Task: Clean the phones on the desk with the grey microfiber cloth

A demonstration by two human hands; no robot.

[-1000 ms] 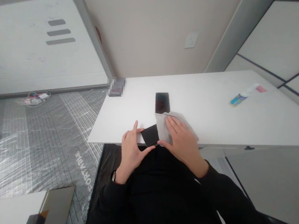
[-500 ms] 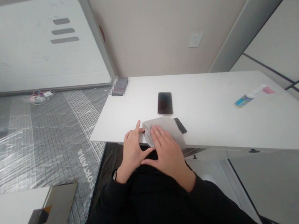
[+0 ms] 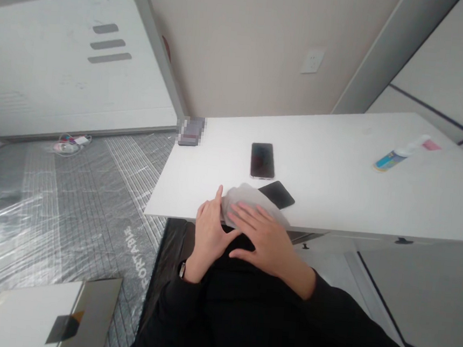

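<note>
My right hand (image 3: 265,236) lies flat on a crumpled light grey cloth (image 3: 242,194) at the front edge of the white desk, its fingers spread and the thumb held out. Beside it, my left hand (image 3: 211,230) rests at the cloth's left end with thumb and forefinger apart. From under the cloth, on the right, sticks out a flat dark slab like a phone (image 3: 280,195); the rest of it is covered. Just behind lies a smartphone (image 3: 263,161) with its dark screen up.
A white spray bottle with a blue label (image 3: 390,160) lies at the desk's right, near a pink piece (image 3: 431,144). A blurred dark box (image 3: 191,132) sits at the back left corner. A white carton (image 3: 33,313) stands on the plastic-covered floor.
The cloth has bunched up leftward under my right hand, and more of the dark slab shows. The whole view has shifted slightly.
</note>
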